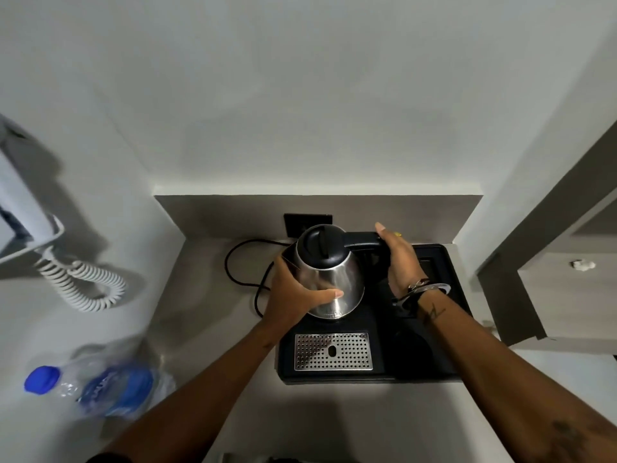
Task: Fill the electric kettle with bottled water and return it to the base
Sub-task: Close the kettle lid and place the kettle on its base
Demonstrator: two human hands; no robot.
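A steel electric kettle (337, 279) with a black lid, closed, stands at the back left of a black tray (444, 355). My left hand (293, 295) wraps around the kettle's steel body from the left. My right hand (399, 259) grips its black handle on the right. Whatever is under the kettle is hidden, so I cannot make out the base. A clear water bottle (110, 385) with a blue cap and blue label stands at the counter's front left, apart from both hands.
A black cord (233, 265) loops from the kettle to a dark wall socket (307, 222). A perforated metal drip grate (333, 351) lies in the tray's front. A wall phone with a coiled cord (83, 285) hangs left. A wooden cabinet (551, 262) stands right.
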